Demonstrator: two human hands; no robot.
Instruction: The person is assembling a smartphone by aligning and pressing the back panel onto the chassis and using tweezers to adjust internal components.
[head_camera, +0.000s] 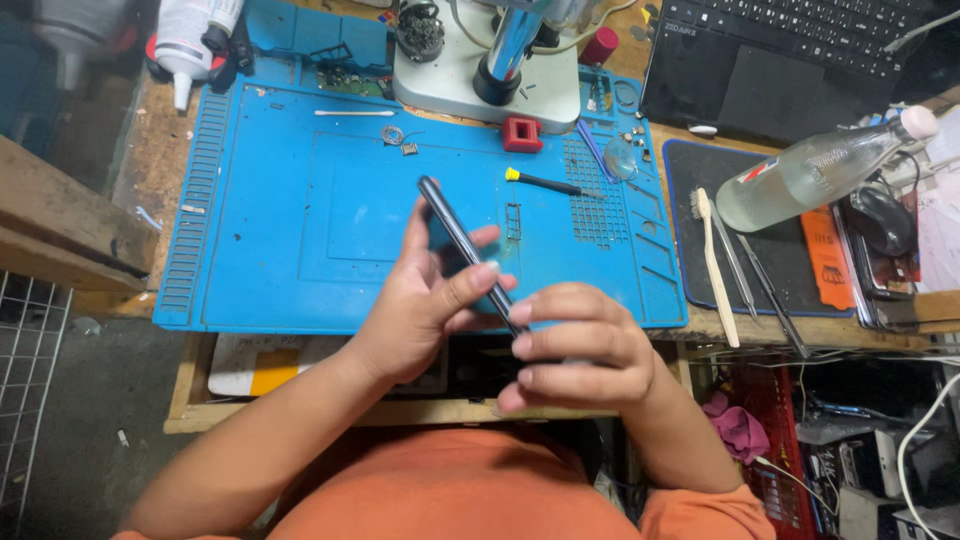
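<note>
I hold a dark, thin phone (452, 225) edge-on over the front of a blue work mat (280, 230). My left hand (425, 300) wraps around its middle, thumb and fingers on the edges. My right hand (580, 345) is curled over the phone's near end, fingers bent around it. On the mat just beyond lies a small screwdriver (543, 182) with a yellow cap and black shaft.
A microscope base (480, 80) stands at the mat's far edge beside a red block (522, 133). A white stick (355, 113) and small parts (395, 135) lie on the mat. To the right are a plastic bottle (820, 165), a toothbrush (716, 265), tweezers (770, 295) and a laptop (790, 50).
</note>
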